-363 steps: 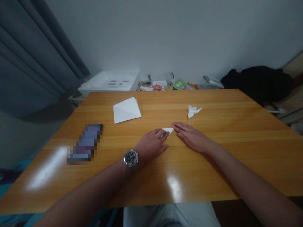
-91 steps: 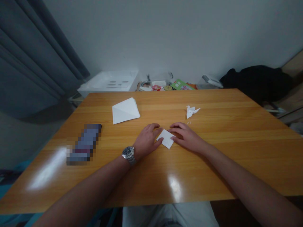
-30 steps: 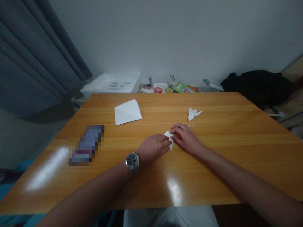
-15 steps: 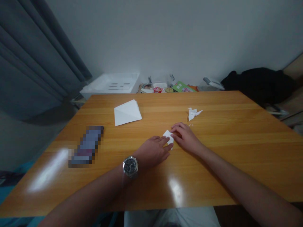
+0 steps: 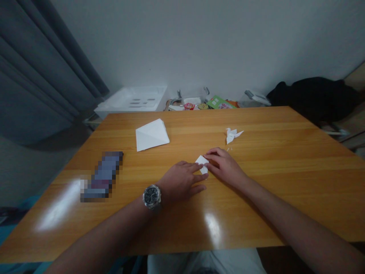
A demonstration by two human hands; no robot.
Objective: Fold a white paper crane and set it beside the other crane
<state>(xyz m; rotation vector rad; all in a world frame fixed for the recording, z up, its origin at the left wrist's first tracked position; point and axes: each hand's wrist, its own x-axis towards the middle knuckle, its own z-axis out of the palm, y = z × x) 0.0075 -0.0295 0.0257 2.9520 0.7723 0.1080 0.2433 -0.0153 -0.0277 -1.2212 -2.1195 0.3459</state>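
A small folded white paper (image 5: 202, 160) lies on the wooden table between my two hands. My left hand (image 5: 184, 179), with a metal watch (image 5: 151, 196) on its wrist, has its fingers spread; its fingertips rest on the paper's left and near side. At the right edge of the paper, my right hand (image 5: 224, 165) has its thumb and index finger drawn close, gripping that edge. Beyond the right hand stands a white folded paper crane (image 5: 233, 135), with tiny paper scraps beside it.
White paper sheets (image 5: 152, 135) lie stacked at the back left of the table (image 5: 270, 152). A blurred-out phone-like object (image 5: 104, 175) is on the left. Past the far edge are a white plastic bin (image 5: 139, 99), a green packet (image 5: 219, 102) and a black cloth heap (image 5: 313, 97).
My left hand's fingers have spread wider apart, and its wrist has shifted slightly left. The right hand stays at the paper's edge. The camera view has shifted slightly.
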